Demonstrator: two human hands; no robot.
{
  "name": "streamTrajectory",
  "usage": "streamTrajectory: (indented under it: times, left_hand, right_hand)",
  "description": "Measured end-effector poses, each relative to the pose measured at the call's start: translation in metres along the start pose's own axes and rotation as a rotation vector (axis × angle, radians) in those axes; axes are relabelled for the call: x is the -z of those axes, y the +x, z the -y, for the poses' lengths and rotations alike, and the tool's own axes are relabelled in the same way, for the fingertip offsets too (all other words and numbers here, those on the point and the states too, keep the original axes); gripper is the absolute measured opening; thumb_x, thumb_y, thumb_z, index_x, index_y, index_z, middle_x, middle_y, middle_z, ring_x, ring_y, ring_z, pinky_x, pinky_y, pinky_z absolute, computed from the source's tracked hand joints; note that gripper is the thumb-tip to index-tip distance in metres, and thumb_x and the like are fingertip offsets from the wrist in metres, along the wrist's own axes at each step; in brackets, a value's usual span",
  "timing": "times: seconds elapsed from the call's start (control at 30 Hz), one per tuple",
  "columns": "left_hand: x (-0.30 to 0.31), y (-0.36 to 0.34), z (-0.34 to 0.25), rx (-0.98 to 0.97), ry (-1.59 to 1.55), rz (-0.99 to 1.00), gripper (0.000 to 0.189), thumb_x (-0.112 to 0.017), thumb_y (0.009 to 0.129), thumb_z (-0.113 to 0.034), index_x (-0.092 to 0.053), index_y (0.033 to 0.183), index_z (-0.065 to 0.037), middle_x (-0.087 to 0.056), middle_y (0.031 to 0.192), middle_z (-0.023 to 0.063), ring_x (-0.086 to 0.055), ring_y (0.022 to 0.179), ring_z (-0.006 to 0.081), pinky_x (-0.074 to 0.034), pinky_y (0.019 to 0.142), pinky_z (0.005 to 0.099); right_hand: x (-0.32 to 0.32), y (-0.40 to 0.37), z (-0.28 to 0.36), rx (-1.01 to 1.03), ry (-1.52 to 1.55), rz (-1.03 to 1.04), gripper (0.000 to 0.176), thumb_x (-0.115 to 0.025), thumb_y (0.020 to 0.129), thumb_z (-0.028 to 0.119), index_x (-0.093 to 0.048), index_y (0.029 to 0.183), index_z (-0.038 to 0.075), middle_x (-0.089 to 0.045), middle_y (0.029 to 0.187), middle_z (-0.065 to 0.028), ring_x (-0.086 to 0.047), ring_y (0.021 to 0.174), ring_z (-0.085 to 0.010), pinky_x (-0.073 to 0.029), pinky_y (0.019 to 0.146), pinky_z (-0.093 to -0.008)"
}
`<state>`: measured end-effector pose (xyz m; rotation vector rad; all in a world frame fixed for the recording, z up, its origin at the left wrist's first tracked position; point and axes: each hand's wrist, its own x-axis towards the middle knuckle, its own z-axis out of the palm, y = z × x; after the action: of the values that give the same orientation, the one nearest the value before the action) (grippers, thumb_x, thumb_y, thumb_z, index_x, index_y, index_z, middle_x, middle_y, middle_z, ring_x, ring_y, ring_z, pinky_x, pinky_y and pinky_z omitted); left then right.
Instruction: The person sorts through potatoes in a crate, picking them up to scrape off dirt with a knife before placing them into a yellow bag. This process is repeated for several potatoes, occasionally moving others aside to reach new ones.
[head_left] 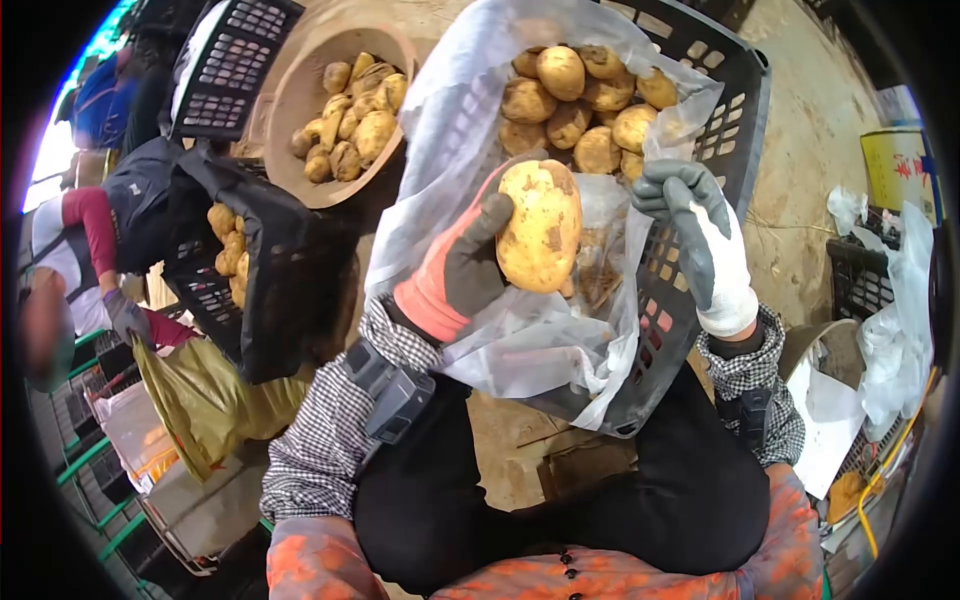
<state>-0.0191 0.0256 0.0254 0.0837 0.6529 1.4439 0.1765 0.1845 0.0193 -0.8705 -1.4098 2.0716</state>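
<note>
My left hand (462,258), in a dark-palmed glove with a coral cuff, is closed around a large yellow potato (540,226) with brown patches of dirt. It holds the potato above a black plastic crate (752,120) lined with clear plastic sheet (440,130). Several potatoes (560,72) lie heaped at the crate's far end. My right hand (692,225), in a grey and white glove, is by the crate's right wall, near the liner. Its fingers are curled in against the thumb; whatever they may hold is hidden.
A round brown basin (280,140) with several potatoes stands beyond the crate to the left. Nearer left is a black-lined crate (300,270) of potatoes, with another person's gloved hand (126,314) beside a yellow-green sack (215,400). Plastic bags (890,340) hang at the right.
</note>
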Motion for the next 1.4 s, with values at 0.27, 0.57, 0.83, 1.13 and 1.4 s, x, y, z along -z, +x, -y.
streamTrajectory:
  times: [0.27, 0.57, 0.83, 1.13, 1.4]
  left_hand:
    - [0.023, -0.010, 0.009, -0.082, 0.078, -0.071, 0.057, -0.029, 0.102, -0.045, -0.039, 0.138, -0.002, -0.052, 0.132, 0.0151, -0.053, 0.121, 0.0267, -0.043, 0.104, 0.0431]
    - [0.031, -0.014, 0.005, -0.207, 0.346, -0.210, 0.068, -0.067, 0.076, -0.006, -0.038, 0.138, -0.005, -0.054, 0.123, 0.0074, -0.054, 0.111, 0.0163, -0.046, 0.089, 0.0293]
    - [0.008, -0.022, -0.005, -0.140, 0.346, -0.319, 0.083, -0.071, 0.067, 0.009, -0.034, 0.139, -0.010, -0.050, 0.124, 0.0055, -0.054, 0.105, 0.0131, -0.049, 0.077, 0.0242]
    - [0.033, -0.014, 0.010, -0.230, 0.183, -0.176, 0.054, -0.061, 0.086, -0.007, -0.039, 0.135, -0.003, -0.055, 0.123, 0.0082, -0.054, 0.114, 0.0186, -0.045, 0.095, 0.0314]
    - [0.012, -0.017, 0.003, -0.170, 0.096, -0.154, 0.052, -0.058, 0.092, -0.017, -0.037, 0.137, -0.001, -0.053, 0.129, 0.0143, -0.051, 0.122, 0.0220, -0.042, 0.104, 0.0379]
  right_hand:
    - [-0.015, 0.013, 0.005, -0.063, -0.779, 0.389, 0.032, -0.057, 0.085, 0.022, -0.057, 0.109, 0.002, -0.061, 0.097, -0.0162, -0.062, 0.090, -0.0286, -0.049, 0.080, -0.0348]
    - [-0.078, 0.069, -0.113, -0.233, -1.456, 1.123, 0.036, -0.056, 0.086, 0.035, -0.065, 0.109, 0.008, -0.068, 0.103, -0.0145, -0.065, 0.092, -0.0300, -0.051, 0.076, -0.0402]
    - [-0.073, 0.068, -0.116, -0.359, -1.484, 1.071, 0.036, -0.057, 0.085, 0.033, -0.062, 0.110, 0.007, -0.067, 0.103, -0.0160, -0.065, 0.091, -0.0312, -0.051, 0.077, -0.0395]
    - [-0.078, 0.048, -0.039, -0.504, -1.255, 0.940, 0.037, -0.059, 0.084, 0.031, -0.059, 0.111, 0.006, -0.066, 0.103, -0.0177, -0.064, 0.089, -0.0326, -0.051, 0.078, -0.0387]
    - [-0.026, -0.025, 0.020, -0.241, -0.026, 0.112, 0.085, -0.074, 0.078, 0.026, -0.027, 0.147, 0.011, -0.058, 0.099, -0.0071, -0.059, 0.076, -0.0108, -0.048, 0.063, -0.0242]
